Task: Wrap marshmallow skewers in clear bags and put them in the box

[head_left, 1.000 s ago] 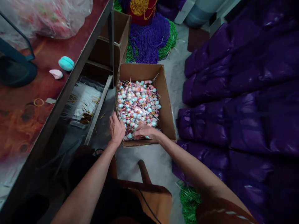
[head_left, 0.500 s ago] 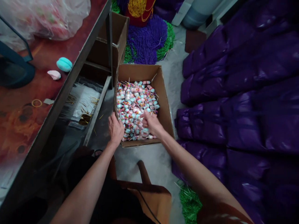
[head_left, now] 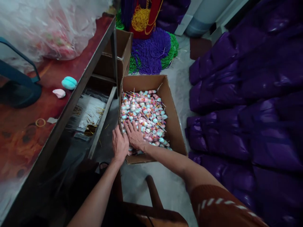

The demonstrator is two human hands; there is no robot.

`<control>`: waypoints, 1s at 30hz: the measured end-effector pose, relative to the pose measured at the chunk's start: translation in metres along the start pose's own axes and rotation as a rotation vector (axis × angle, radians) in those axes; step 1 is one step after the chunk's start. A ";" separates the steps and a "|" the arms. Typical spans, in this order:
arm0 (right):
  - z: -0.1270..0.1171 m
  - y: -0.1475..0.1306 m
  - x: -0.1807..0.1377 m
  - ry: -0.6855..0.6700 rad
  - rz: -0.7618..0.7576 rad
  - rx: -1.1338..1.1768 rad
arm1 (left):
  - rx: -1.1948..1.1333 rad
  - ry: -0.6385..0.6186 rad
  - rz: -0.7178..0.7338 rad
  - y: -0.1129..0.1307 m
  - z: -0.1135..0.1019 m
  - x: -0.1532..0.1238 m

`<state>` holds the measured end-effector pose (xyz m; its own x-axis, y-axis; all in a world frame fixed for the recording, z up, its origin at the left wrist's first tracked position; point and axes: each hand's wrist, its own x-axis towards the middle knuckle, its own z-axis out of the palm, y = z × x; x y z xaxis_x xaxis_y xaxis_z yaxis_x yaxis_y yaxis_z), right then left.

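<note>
A cardboard box on the floor holds a heap of wrapped pink and light-blue sweets on sticks, which look like lollipops or marshmallow pops. My left hand grips the box's left wall near its front corner, fingers on the outer side. Inside, my right hand lies flat on the heap by that same wall, palm down with its fingers spread. Nothing shows in its grasp, though the palm's underside is hidden.
At left stands a red-topped table with a blue puff, a pink piece and a plastic bag. Wrapped purple bundles line the right. Behind the box lie purple bead strands and another carton. A wooden stool is below me.
My right hand has swept left across the sweets to the left wall, its fingers now spread instead of curled. My left hand stays at the box. The whole view has shifted slightly.
</note>
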<state>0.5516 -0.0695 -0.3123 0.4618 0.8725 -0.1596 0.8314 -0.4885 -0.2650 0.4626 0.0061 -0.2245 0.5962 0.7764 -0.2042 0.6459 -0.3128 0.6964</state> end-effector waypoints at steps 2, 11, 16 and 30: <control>0.021 0.003 0.005 -0.019 -0.006 0.017 | 0.006 0.007 -0.002 -0.003 0.000 0.000; -0.007 -0.003 0.012 0.026 -0.064 -0.018 | -0.009 0.003 -0.014 -0.003 -0.005 0.000; -0.038 0.005 0.071 0.173 0.000 -0.041 | -0.027 -0.011 -0.026 0.001 -0.001 -0.002; 0.017 0.021 0.156 0.111 0.078 -0.055 | -0.058 0.034 -0.058 -0.007 0.004 -0.003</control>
<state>0.6356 0.0566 -0.3592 0.5550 0.8289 -0.0704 0.8055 -0.5566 -0.2032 0.4583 0.0035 -0.2317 0.5414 0.8109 -0.2220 0.6492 -0.2354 0.7232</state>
